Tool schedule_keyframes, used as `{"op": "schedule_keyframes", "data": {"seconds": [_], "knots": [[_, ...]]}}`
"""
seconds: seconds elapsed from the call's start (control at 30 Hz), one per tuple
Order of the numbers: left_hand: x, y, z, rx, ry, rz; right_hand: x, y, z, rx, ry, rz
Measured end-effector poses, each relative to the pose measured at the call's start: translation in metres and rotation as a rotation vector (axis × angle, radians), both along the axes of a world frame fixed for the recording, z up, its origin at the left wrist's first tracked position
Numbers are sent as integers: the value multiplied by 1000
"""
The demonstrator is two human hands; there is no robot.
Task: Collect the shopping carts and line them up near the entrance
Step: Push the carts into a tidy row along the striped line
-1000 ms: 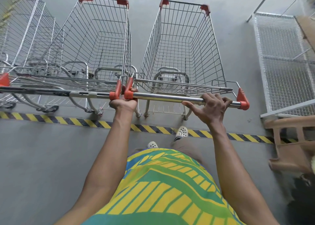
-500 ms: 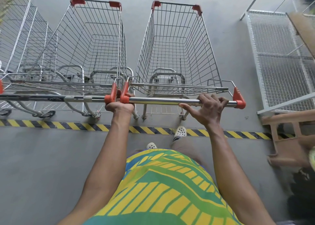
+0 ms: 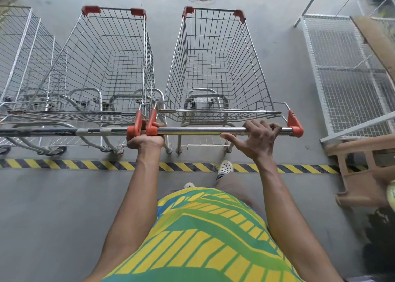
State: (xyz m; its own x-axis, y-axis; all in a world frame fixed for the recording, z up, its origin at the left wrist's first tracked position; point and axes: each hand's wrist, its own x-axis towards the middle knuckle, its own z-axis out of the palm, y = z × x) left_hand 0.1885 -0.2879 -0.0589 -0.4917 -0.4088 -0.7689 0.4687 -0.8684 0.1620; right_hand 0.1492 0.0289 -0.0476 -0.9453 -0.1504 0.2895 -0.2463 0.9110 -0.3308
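A wire shopping cart [image 3: 215, 68] with red corner caps stands straight ahead of me, its chrome handle bar [image 3: 203, 130] running across the view. My left hand [image 3: 146, 138] grips the bar's left end by the red cap. My right hand [image 3: 256, 138] holds the bar toward its right end, fingers curled over it and thumb stretched out along it. A second cart [image 3: 106, 68] stands side by side on the left, handle ends touching. Part of a third cart [image 3: 23, 57] shows at the far left.
A yellow-and-black hazard stripe [image 3: 64, 164] crosses the grey floor just behind the carts' rear wheels. A white wire-mesh rack [image 3: 346, 68] lies on the right, with a brown plastic chair [image 3: 367, 170] near it. A wall runs along the far side.
The cart has rolled slightly forward alongside the left cart. Both hands have stayed on the handle bar.
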Motion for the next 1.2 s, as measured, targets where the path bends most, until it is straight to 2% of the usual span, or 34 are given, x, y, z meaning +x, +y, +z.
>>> {"op": "schedule_keyframes", "data": {"seconds": [0.63,1.2], "knots": [[2,-2,9,59,-40,21,1,-2,1,-5,-12,0],[9,2,29,-6,-6,28,0,-10,2,13,-12,10]]}}
